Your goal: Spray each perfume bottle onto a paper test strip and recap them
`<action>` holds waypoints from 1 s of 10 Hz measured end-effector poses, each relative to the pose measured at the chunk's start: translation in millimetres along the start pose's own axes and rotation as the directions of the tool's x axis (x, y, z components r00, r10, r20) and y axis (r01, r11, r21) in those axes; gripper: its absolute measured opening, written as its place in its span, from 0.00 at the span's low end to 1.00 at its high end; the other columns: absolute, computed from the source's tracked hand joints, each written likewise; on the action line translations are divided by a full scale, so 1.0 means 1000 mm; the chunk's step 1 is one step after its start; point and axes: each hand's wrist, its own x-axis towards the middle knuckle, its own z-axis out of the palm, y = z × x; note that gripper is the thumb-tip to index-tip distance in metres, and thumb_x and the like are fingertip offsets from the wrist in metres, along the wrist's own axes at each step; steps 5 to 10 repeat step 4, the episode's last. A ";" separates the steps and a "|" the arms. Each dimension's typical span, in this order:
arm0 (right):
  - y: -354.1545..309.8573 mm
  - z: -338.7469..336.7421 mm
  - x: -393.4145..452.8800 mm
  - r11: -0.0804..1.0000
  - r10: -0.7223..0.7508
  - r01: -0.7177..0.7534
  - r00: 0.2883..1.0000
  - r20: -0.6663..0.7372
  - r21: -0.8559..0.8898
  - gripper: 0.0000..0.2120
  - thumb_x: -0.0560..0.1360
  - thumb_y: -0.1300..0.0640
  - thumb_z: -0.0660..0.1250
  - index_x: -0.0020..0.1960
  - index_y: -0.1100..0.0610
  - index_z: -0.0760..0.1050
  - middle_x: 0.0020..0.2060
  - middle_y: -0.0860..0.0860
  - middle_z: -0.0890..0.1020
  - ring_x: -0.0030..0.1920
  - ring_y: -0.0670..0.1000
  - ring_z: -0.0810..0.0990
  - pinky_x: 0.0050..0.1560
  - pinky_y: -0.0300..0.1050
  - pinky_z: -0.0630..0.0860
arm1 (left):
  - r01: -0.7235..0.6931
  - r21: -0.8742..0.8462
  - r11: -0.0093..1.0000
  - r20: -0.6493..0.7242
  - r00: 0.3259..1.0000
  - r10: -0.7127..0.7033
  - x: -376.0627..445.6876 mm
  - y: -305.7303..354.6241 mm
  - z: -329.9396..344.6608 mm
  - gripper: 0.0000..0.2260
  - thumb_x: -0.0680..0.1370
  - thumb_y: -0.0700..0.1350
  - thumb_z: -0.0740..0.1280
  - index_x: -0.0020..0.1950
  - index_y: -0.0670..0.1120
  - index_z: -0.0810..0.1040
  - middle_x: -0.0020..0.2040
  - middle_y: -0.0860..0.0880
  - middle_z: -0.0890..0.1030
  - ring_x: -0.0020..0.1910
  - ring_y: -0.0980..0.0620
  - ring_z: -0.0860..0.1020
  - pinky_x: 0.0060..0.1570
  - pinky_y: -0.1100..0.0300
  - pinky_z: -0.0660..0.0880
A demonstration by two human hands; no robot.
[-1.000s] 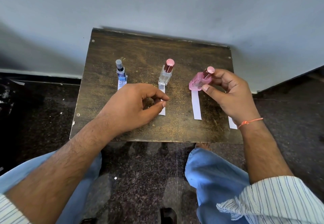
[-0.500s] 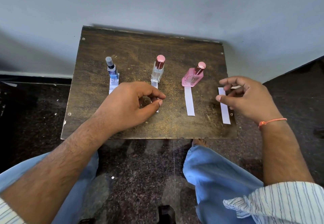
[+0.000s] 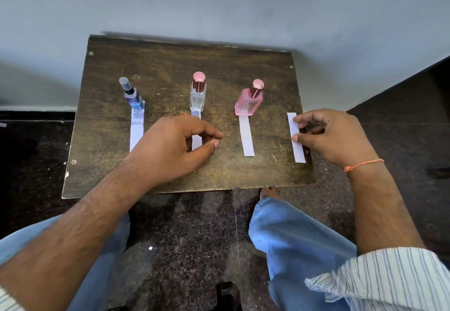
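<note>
Three capped perfume bottles stand in a row on a small dark wooden table [image 3: 170, 67]: a blue bottle [image 3: 133, 97] on the left, a clear bottle [image 3: 198, 96] with a rose cap in the middle, and a pink bottle [image 3: 248, 105] to the right. A white paper strip lies in front of each: the left strip [image 3: 136, 133], middle strip [image 3: 196, 141] and pink bottle's strip [image 3: 246, 137]. A fourth strip [image 3: 296, 140] lies flat near the right edge. My left hand [image 3: 170, 147] rests loosely curled over the middle strip. My right hand [image 3: 331, 135] touches the fourth strip with thumb and index fingertips.
A pale wall rises right behind the table. Dark stone floor surrounds it. My knees in blue jeans sit below the table's front edge, and a bare foot [image 3: 269, 192] shows under it. The fourth strip lies close to the table's right edge.
My right hand let go of the pink bottle, which now stands on its strip, and moved right to the fourth strip, where its fingertips now touch the paper. My left hand stayed put.
</note>
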 end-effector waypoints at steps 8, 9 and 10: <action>-0.008 0.002 -0.004 1.000 -0.002 0.002 0.992 -0.129 0.002 0.13 0.74 0.54 0.82 0.58 0.49 0.87 0.50 0.45 0.86 0.48 0.41 0.83 0.47 0.31 0.73 | 0.000 -0.021 1.000 -0.033 0.999 -0.001 -0.003 0.003 -0.003 0.06 0.81 0.48 0.75 0.57 0.56 0.88 0.39 0.77 0.78 0.34 0.58 0.77 0.33 0.73 0.68; -0.008 0.002 -0.004 1.000 -0.002 0.002 0.992 -0.129 0.002 0.13 0.74 0.54 0.82 0.58 0.49 0.87 0.50 0.45 0.86 0.48 0.41 0.83 0.47 0.31 0.73 | 0.000 -0.021 1.000 -0.033 0.999 -0.001 -0.003 0.003 -0.003 0.06 0.81 0.48 0.75 0.57 0.56 0.88 0.39 0.77 0.78 0.34 0.58 0.77 0.33 0.73 0.68; -0.008 0.002 -0.004 1.000 -0.002 0.002 0.992 -0.129 0.002 0.13 0.74 0.54 0.82 0.58 0.49 0.87 0.50 0.45 0.86 0.48 0.41 0.83 0.47 0.31 0.73 | 0.000 -0.021 1.000 -0.033 0.999 -0.001 -0.003 0.003 -0.003 0.06 0.81 0.48 0.75 0.57 0.56 0.88 0.39 0.77 0.78 0.34 0.58 0.77 0.33 0.73 0.68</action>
